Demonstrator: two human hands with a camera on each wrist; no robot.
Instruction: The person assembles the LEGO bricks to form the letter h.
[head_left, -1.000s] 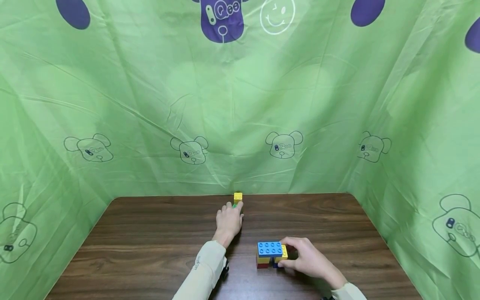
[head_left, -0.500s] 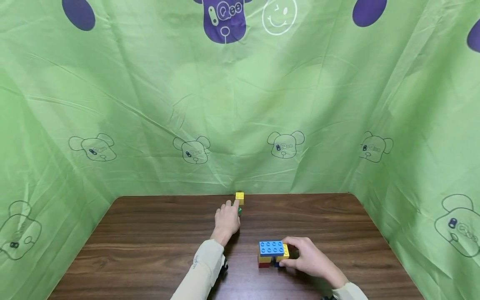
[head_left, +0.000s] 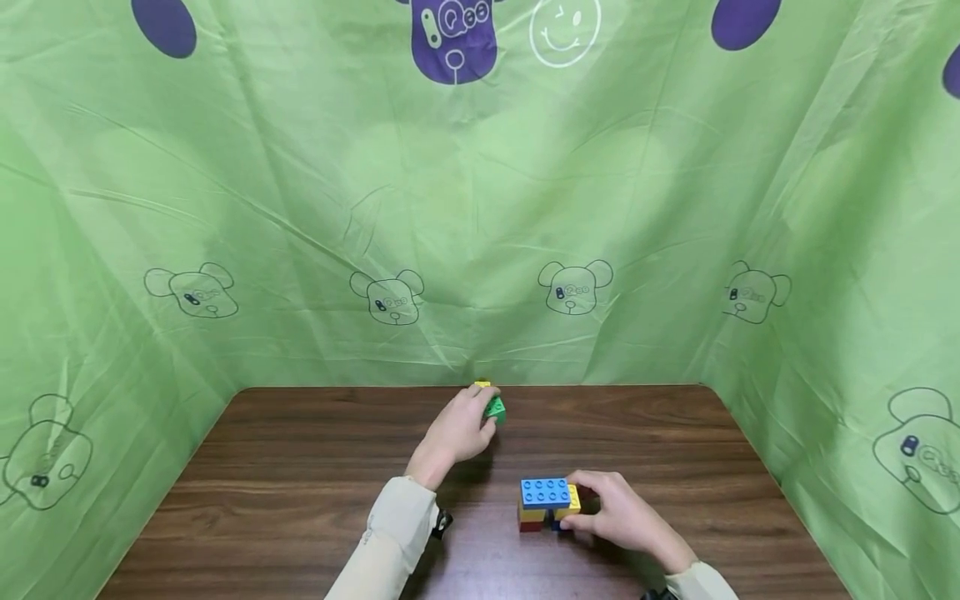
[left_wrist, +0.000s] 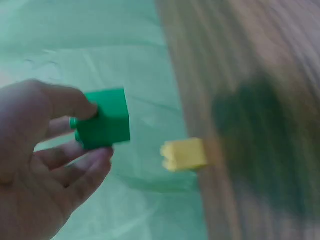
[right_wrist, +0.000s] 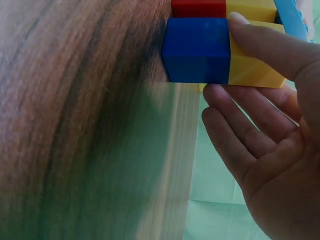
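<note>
Brick (left_wrist: 107,120), plain green with studs on one face, is raised off the table (head_left: 322,467) near its far edge, in the left hand (head_left: 453,429), whose thumb and fingers are bent to its width and pinch it from opposite sides. Near it, partly hidden behind that hand in the head view, a small yellow brick (left_wrist: 186,154) stands studs up on the table. Closer to the person and further right is a little bridge-shaped build: a light-blue brick (head_left: 545,492) lies across two short columns, one a yellow block (right_wrist: 252,10) on a red block (right_wrist: 199,7), the other an upper yellow piece (right_wrist: 246,74) on a dark-blue block (right_wrist: 197,50). The right hand (head_left: 618,512) grips that second column, its thumb on the upper yellow piece, with some of its other fingers reaching out loosely below in the right wrist view. Pale sleeves (head_left: 390,529) cover both forearms, a dark band (head_left: 442,523) shows at the left wrist, and green cloth (head_left: 480,208) printed with cartoon animal heads rises behind the table.
</note>
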